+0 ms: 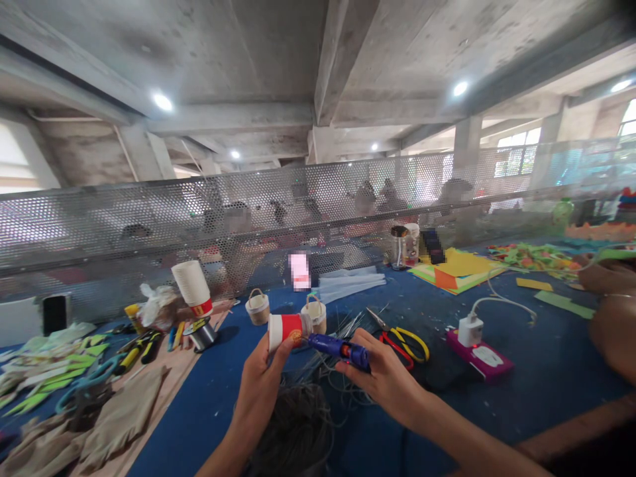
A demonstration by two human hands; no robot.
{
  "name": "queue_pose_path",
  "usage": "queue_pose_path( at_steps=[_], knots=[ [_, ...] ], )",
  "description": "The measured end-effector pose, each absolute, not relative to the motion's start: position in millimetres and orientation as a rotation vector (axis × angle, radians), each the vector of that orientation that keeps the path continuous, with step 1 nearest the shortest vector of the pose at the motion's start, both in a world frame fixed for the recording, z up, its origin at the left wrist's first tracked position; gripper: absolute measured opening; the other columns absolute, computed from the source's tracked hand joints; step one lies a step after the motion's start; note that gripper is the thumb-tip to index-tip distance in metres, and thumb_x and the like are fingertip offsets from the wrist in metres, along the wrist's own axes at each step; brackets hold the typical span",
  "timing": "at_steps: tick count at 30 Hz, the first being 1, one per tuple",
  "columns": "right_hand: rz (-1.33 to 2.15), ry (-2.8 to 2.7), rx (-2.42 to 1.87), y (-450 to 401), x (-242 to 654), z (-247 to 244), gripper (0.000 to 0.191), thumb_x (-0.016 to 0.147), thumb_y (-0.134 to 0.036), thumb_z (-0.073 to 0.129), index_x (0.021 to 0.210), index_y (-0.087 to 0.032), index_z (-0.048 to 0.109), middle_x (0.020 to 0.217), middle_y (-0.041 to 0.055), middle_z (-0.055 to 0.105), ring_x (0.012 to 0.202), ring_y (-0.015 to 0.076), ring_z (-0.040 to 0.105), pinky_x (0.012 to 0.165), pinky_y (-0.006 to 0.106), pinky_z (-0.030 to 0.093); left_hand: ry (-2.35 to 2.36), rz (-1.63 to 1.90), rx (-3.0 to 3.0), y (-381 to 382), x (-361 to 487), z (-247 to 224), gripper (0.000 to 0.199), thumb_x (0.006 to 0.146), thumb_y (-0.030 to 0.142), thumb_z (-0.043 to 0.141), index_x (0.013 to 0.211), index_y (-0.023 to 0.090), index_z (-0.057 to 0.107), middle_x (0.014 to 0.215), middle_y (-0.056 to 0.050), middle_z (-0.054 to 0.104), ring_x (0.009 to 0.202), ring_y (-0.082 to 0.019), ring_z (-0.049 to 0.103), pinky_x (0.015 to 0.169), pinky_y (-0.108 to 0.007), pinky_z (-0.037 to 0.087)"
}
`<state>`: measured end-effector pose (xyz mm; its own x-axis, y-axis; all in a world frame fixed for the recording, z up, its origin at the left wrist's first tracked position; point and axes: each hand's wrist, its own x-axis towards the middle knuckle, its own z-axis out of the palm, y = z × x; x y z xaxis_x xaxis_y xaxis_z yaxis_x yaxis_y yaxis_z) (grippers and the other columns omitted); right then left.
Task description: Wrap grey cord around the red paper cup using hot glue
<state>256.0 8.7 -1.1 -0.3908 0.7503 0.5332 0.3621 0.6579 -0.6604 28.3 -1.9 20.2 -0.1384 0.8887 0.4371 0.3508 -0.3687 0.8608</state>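
My left hand (265, 368) is closed around a red and white paper cup (285, 331), which lies tilted on its side with its base end to the right. In my right hand (380, 371) is a blue glue gun (332, 345), its tip at the base end of the cup. Whether the tip touches the cup I cannot tell. Just behind the cup stand two small cups with looped handles, one to the left (257, 309) and one partly hidden (317, 311). Thin wires (342, 338) lie loose under the glue gun.
Red- and yellow-handled scissors (410, 341) lie right of my hands, near a purple power strip (479, 354) with a white charger. At left are stacked paper cups (191, 285), a wire spool (201, 333) and gloves (122, 417). A perforated metal screen (199, 225) stands behind; another person's arm (613, 324) rests at right.
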Motion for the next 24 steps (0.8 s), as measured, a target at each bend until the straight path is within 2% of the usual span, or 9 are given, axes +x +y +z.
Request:
queue_pose_path(
  at_steps=[14,24],
  knots=[
    [0.524,-1.966,-0.855,10.0,254.5,-1.8,0.031,0.094,-0.037,0.058,0.072,-0.02,0.044,0.079,-0.0036,0.044,0.066,0.0105,0.045,0.06,0.023,0.034,1.384,1.523,1.696,-3.1,29.7,21.9,0.035,0.088,0.045,0.059,0.106,0.017,0.071,0.104,-0.005,0.077,0.101,-0.027,0.067,0.091,-0.034,0.05],
    [0.515,-1.948,-0.883,10.4,256.7,-0.1,0.031,0.094,-0.036,0.059,0.073,-0.02,0.043,0.08,-0.0036,0.046,0.067,0.0103,0.047,0.061,0.023,0.035,1.347,1.499,1.688,-0.1,26.7,14.1,0.037,0.089,0.043,0.059,0.112,0.016,0.067,0.108,-0.007,0.074,0.105,-0.027,0.064,0.095,-0.036,0.046]
  ],
)
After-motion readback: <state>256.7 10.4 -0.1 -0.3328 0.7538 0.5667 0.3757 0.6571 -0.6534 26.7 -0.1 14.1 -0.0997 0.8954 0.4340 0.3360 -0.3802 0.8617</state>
